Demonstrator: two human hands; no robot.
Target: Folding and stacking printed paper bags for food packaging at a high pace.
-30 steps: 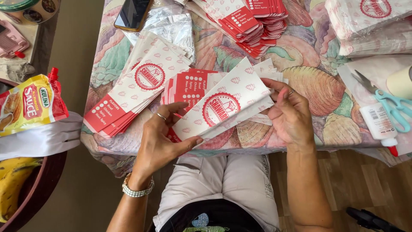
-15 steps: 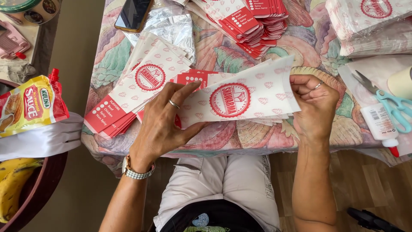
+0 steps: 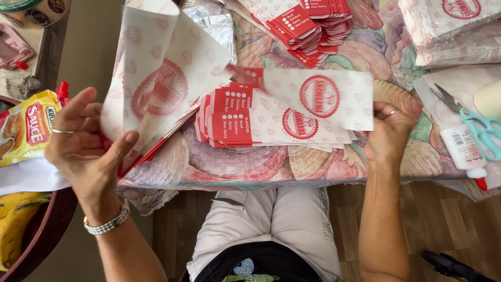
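Since half a second ago, the left hand (image 3: pixel 86 143) is lifting a paper bag (image 3: pixel 162 78) up, pinching its edge, while the right hand (image 3: pixel 389 136) is gripping another printed bag (image 3: pixel 318 99) above the bench (image 3: pixel 250 167) stack (image 3: pixel 261 122); sorting seems underway, needing careful placement.

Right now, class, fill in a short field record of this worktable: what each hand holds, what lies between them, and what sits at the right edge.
left hand: lifts a stack of white paper bags with red round prints, tilted up
right hand: holds one white red-printed paper bag above the table
between hands: fanned pile of flat red-and-white bags
surface: shell-patterned tablecloth
right edge: teal-handled scissors, white glue bottle with red tip
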